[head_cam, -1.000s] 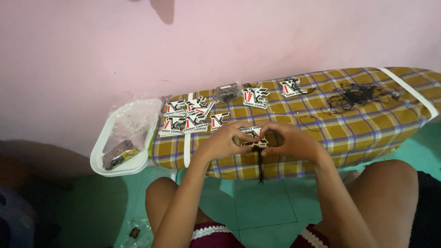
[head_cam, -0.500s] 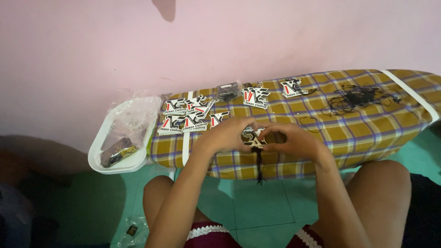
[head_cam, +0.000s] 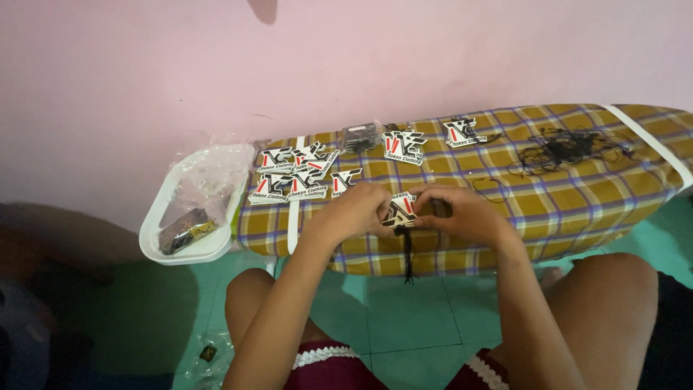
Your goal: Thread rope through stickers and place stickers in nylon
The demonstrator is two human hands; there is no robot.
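Head view: person sits w/ bare knees at a low ironing board covered in yellow-brown plaid cloth, set against a pink wall. Both hands meet at the board's near edge, approx. centre. Left hand and right hand are each closed in a pinch on the same small paper tag, white w/ black and red print, held between the fingertips just above the cloth. A black string hangs from the tag down past the board's edge toward the teal tiled floor. On the board behind the left hand lies a cluster of matching tags, overlapping one another; a second small stack sits farther back, and one single tag lies near the wall side. A dark little packet rests just beside the second stack. To the right, well apart from the hands, a loose tangle of black strings lies on the cloth. Off the board's left end stands a white plastic tray holding crumpled clear plastic and some dark bits; contents too small to tell.
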